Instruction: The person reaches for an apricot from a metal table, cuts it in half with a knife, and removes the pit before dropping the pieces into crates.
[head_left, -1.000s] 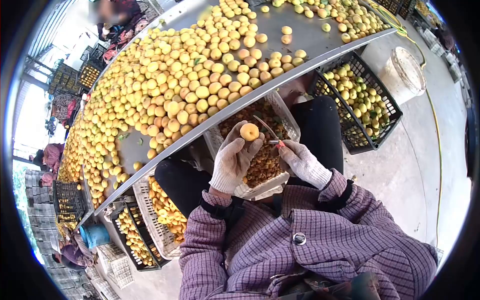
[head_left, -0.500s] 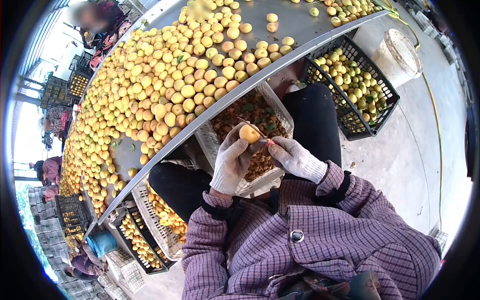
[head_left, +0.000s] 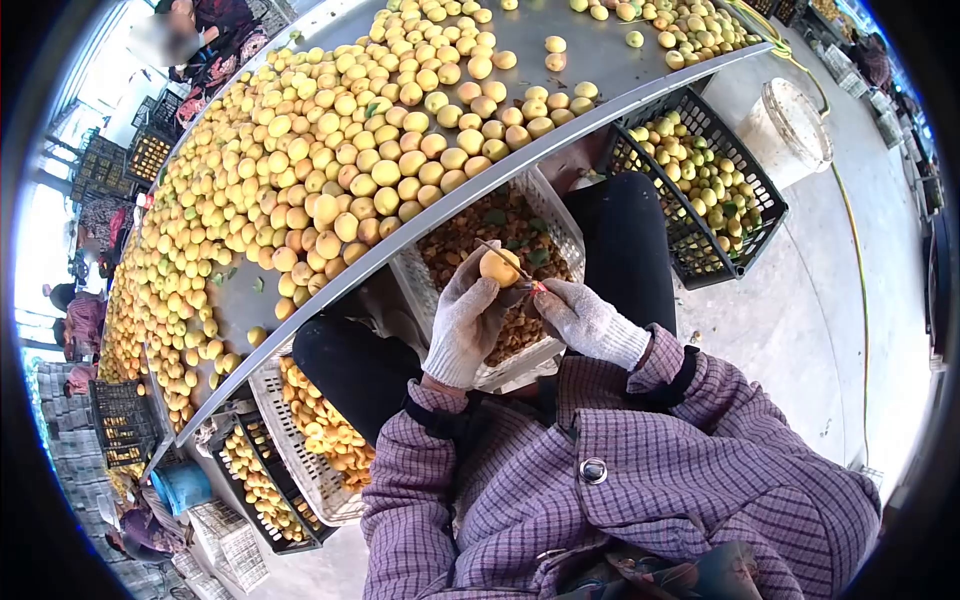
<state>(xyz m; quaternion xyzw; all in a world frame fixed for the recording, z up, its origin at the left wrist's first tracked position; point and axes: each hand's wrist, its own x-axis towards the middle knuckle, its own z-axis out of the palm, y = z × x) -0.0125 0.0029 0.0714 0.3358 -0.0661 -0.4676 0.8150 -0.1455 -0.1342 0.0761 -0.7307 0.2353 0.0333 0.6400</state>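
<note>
My left hand [head_left: 463,320], in a whitish glove, is closed round a yellow-orange fruit [head_left: 499,266]. In my gloved right hand [head_left: 590,320] is a small tool with a red part [head_left: 538,287], its thin metal end against the fruit's right side. Both hands meet above a white crate [head_left: 570,235] that holds brown scraps and a few green leaves. A metal table [head_left: 243,300] beyond it bears a broad heap of similar fruit [head_left: 300,170].
A black crate of greener fruit [head_left: 700,190] and a white bucket [head_left: 790,125] stand at the right. Lower left are a white crate of orange pieces [head_left: 325,420] and a black crate [head_left: 265,485]. Other people [head_left: 85,320] are along the left edge.
The view has shifted slightly, so the table and crates sit a little differently in the frame. Both hands keep nearly the same pose, with the tool still against the fruit.
</note>
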